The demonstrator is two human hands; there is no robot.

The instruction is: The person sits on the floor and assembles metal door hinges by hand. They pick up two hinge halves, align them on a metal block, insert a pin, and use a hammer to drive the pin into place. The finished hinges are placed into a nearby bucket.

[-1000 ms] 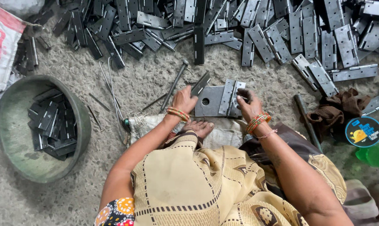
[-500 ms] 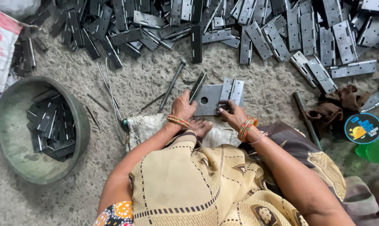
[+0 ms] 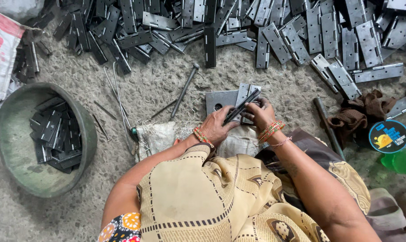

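Observation:
Both of my hands meet at the middle of the view over a square steel plate [image 3: 218, 101] lying on the ground. My left hand [image 3: 217, 127] and my right hand [image 3: 258, 114] together grip a dark metal hinge [image 3: 242, 106], held at a slant just above the plate. More hinge leaves [image 3: 247, 91] lean on the plate behind it. Bangles ring both wrists. A folded sack cloth [image 3: 160, 136] lies under my forearms.
A large heap of grey hinges [image 3: 275, 31] covers the far ground. A green bowl [image 3: 88, 134] at left holds several hinges. A long steel pin [image 3: 184, 91], thin rods [image 3: 117, 101], a brown rag [image 3: 362, 112], a metal bar [image 3: 327, 125] and a white sack [image 3: 1, 58] lie around.
My hands drew closer together and lifted a hinge off the plate; it now lies slanted between both hands. The right hand moved left from the plate's right edge.

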